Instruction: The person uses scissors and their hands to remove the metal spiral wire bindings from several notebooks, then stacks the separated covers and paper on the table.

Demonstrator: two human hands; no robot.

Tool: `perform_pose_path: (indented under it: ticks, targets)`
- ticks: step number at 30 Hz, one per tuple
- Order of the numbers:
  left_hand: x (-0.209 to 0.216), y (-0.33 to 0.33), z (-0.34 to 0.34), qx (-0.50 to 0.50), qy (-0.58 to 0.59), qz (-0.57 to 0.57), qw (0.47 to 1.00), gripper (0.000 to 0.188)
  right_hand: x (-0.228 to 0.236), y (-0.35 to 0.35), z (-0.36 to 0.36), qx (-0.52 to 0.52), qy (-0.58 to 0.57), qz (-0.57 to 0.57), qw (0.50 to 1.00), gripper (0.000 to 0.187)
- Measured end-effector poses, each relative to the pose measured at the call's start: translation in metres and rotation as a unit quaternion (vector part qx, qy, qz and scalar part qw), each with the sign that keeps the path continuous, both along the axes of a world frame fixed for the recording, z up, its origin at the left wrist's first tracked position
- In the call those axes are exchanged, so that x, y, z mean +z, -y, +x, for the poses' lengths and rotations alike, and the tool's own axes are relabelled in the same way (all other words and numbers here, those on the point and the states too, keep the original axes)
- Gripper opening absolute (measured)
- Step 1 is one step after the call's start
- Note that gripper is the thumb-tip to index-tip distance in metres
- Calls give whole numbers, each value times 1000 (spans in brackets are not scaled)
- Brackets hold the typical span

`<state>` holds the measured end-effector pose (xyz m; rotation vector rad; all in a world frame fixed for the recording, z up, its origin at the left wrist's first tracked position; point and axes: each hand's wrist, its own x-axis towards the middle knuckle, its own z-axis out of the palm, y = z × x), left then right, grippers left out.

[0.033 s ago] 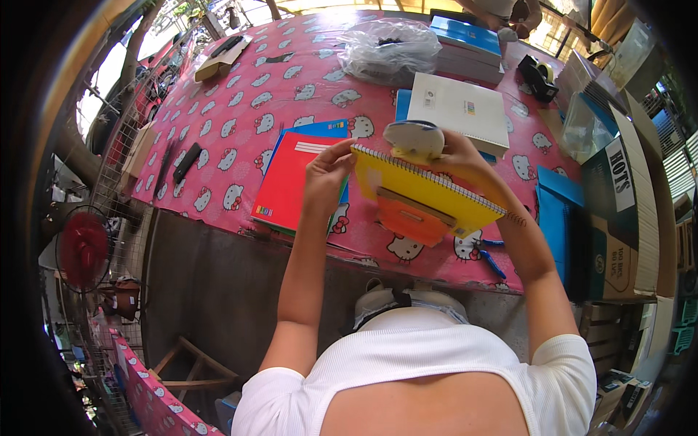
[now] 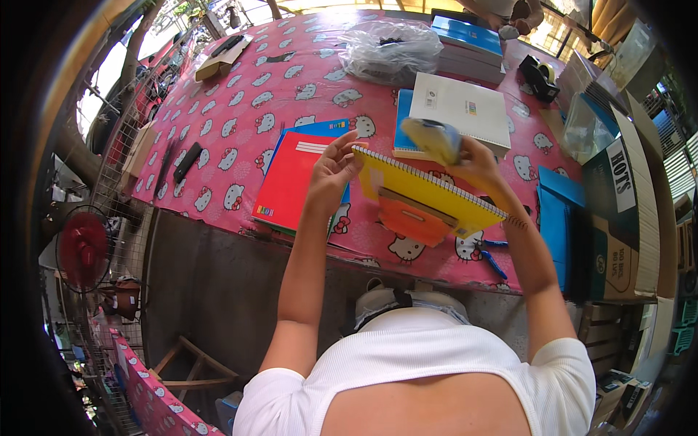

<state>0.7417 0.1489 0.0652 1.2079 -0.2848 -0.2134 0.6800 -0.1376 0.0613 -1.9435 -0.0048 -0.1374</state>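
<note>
A yellow spiral notebook (image 2: 414,190) stands tilted in front of me, its dark wire coil along the top edge and a loose coil end jutting out past the right corner. A brown bar and an orange piece (image 2: 413,222) lie against its near face. My left hand (image 2: 336,166) is at the coil's left end, fingers partly curled and apart, with nothing visible in them. Above the coil, my right hand (image 2: 474,163) grips a rounded white, blue and yellow object (image 2: 434,141), smeared by motion; its kind cannot be made out.
Red notebook (image 2: 292,178) on blue ones, left. Behind: a white spiral notebook (image 2: 465,109), a plastic bag (image 2: 389,54), a book stack (image 2: 467,51). Right: blue-handled pliers (image 2: 493,260), a tape dispenser (image 2: 539,78), a carton (image 2: 618,218). Another person's hand (image 2: 522,27) shows at the far edge.
My right hand has lifted and shifted right with the rounded object, which has tilted and moved off the coil. My left fingers have loosened from the coil's end.
</note>
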Motion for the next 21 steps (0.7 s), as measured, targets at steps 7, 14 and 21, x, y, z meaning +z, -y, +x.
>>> perform_pose_path:
  ticks: [7, 14, 21]
  targets:
    - [14, 18, 6, -70, 139, -33, 987, 18, -51, 84, -143, -460, -14, -406, 790, 34]
    - [155, -21, -76, 265, 519, 29, 812, 24, -71, 72, -187, -332, 17, -487, 808, 49]
    - [66, 36, -126, 15, 461, 213, 861, 17, -88, 11, -211, -157, -3, -512, 844, 47]
